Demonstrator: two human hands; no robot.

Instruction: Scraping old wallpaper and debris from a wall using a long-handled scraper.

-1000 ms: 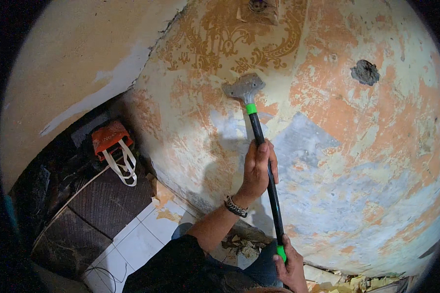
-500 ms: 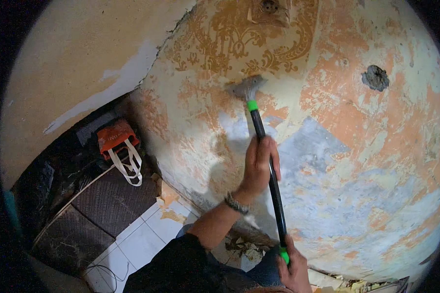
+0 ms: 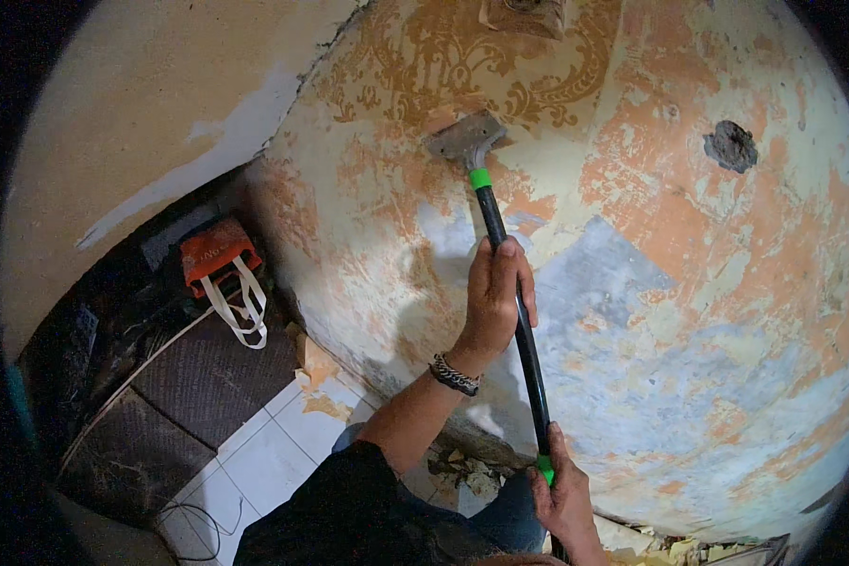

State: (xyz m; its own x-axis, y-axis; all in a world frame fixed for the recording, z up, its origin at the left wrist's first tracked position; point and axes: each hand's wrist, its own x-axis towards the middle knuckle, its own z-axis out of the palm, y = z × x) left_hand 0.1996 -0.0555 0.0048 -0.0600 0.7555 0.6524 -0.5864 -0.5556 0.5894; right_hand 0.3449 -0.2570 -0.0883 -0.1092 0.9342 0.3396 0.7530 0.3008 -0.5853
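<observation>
A long-handled scraper (image 3: 530, 377) with a black shaft and green collars runs up the wall from my two hands. Its wide metal head (image 3: 464, 138) lies against the wall (image 3: 707, 245), just below a patch of brown patterned wallpaper (image 3: 443, 57). Midway along the shaft, my left hand (image 3: 500, 297) is wrapped round it, with a chain bracelet (image 3: 454, 374) on that wrist. Lower down, my right hand (image 3: 564, 495) grips the handle beside the lower green collar. Around the head, the wall shows orange and cream scraped layers; bare grey shows further down.
An orange bag (image 3: 215, 253) with white handles rests on dark brown padded furniture (image 3: 179, 387) at the left. White floor tiles (image 3: 264, 462) carry a thin dark cable (image 3: 198, 528). Peeled scraps (image 3: 476, 472) lie at the wall's foot. A rough hole (image 3: 730, 146) marks the wall at right.
The scraper and both hands have moved slightly up in view. The scraper's head now sits a little higher and further left, at the lower edge of the patterned wallpaper, with its flat face showing more.
</observation>
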